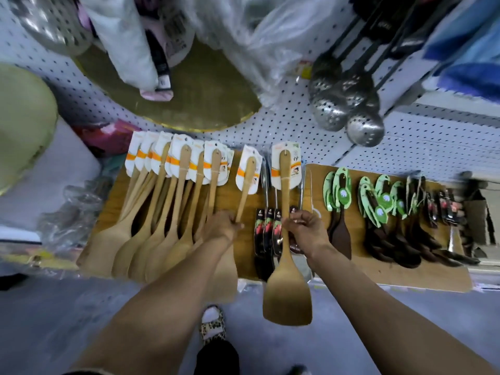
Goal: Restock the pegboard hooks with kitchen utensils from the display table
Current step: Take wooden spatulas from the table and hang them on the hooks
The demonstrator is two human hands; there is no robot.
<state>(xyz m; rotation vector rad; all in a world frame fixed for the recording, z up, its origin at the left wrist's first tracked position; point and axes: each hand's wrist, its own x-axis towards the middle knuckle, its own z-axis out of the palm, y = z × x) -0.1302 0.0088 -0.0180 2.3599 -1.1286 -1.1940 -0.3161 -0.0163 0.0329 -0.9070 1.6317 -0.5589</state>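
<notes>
Two hands at work: the left hand (pixel 226 226) grips the handle of one wooden spatula (pixel 244 185) lying on the bench (pixel 243 247), while the right hand (pixel 305 230) pinches a second wooden spatula (pixel 286 293) held above it. Left, roughly eight carded spatulas (pixel 159 201) overlap, exact count unclear. Right, dark spatulas (pixel 378 226) blur together. Above on the pegboard (pixel 284 123), four or so steel skimmers (pixel 346 104), handles cut off.

A wooden worktop (pixel 243 196) stands against the white pegboard (pixel 292 123). On it, left of the black-handled utensils (pixel 266 231) at its middle, lies a row of carded wooden spatulas (pixel 162 201). Right of those utensils lie dark spoons with green cards (pixel 378 212), then small black tools (pixel 441 209) near the far end.
</notes>
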